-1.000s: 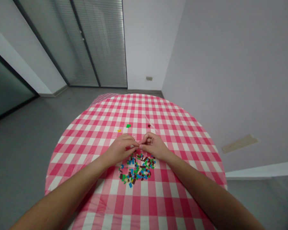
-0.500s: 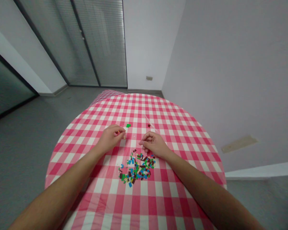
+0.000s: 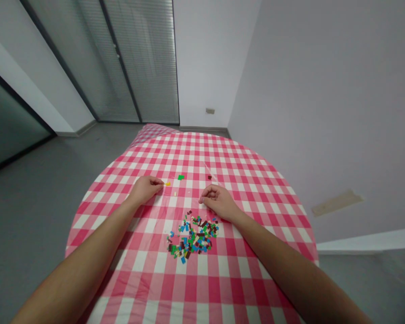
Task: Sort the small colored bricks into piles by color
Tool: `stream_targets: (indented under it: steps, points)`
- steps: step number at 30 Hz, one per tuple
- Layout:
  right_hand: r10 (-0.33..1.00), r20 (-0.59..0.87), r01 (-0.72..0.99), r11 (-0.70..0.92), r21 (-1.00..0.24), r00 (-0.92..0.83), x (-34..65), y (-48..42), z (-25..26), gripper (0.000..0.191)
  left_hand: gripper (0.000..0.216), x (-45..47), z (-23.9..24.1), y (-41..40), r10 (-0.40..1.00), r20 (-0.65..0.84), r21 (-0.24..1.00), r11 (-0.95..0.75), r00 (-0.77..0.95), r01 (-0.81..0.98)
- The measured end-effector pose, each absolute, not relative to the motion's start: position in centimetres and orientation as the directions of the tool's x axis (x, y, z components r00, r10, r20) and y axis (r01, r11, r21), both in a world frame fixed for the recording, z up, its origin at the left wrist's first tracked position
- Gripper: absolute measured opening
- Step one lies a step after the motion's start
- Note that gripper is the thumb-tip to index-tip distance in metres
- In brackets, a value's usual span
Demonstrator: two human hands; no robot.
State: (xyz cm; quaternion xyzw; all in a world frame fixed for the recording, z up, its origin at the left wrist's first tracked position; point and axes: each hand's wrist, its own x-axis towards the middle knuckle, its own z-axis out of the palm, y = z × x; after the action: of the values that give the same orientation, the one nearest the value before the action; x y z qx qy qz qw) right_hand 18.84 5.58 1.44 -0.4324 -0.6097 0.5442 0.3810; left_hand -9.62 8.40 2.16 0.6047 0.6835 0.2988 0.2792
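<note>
My left hand (image 3: pixel 146 189) is closed in a pinch, its fingertips at the near end of a small yellow toy brick (image 3: pixel 168 184). A small beige brick (image 3: pixel 175 194) lies on the cloth to the right of that hand. My right hand (image 3: pixel 218 201) hovers above the far edge of a loose pile of toy bricks (image 3: pixel 194 238). Its thumb and forefinger are pressed together; whatever is between them is too small to make out. Past the hands lie a green brick piece (image 3: pixel 181 177) and a dark brown brick (image 3: pixel 209 177).
A red-and-white checked cloth (image 3: pixel 202 288) covers the round table. Small bricks in blue, green, brown and cream are scattered between my forearms. A white wall (image 3: pixel 324 112) stands close on the right, and glass partitions (image 3: pixel 145 67) rise behind the table.
My left hand has moved left, leaving the beige brick behind on the cloth, and the yellow brick now shows at its fingertips. My right hand has shifted slightly right.
</note>
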Motion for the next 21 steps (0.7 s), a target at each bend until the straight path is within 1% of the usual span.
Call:
stream_targets:
  steps: [2, 6, 11, 17, 21]
  points:
    - [0.943, -0.004, 0.113, 0.035, -0.993, -0.333, 18.86, 5.59, 1.46, 0.016, 0.016, -9.62, 2.28, 8.40, 0.991, -0.044, 0.748, 0.118, -0.128, 0.654]
    - [0.943, 0.001, 0.108, 0.039, -0.993, -0.331, 18.89, 5.69, 1.31, 0.017, 0.014, -9.79, 2.16, 8.45, 0.989, -0.040, 0.743, 0.123, -0.140, 0.657]
    - [0.941, 0.015, 0.088, 0.047, -0.995, -0.337, 18.85, 5.74, 1.22, 0.017, 0.016, -9.94, 1.77, 8.51, 0.996, -0.015, 0.716, 0.075, -0.092, 0.694]
    - [0.941, 0.012, 0.105, 0.050, -0.993, -0.338, 18.82, 5.66, 1.38, 0.017, 0.023, -9.79, 1.70, 8.48, 0.999, 0.018, 0.637, 0.023, -0.045, 0.770]
    - [0.941, 0.015, 0.111, 0.055, -0.992, -0.339, 18.87, 5.71, 1.27, 0.017, 0.023, -9.72, 1.72, 8.47, 0.999, 0.029, 0.625, 0.013, -0.041, 0.780]
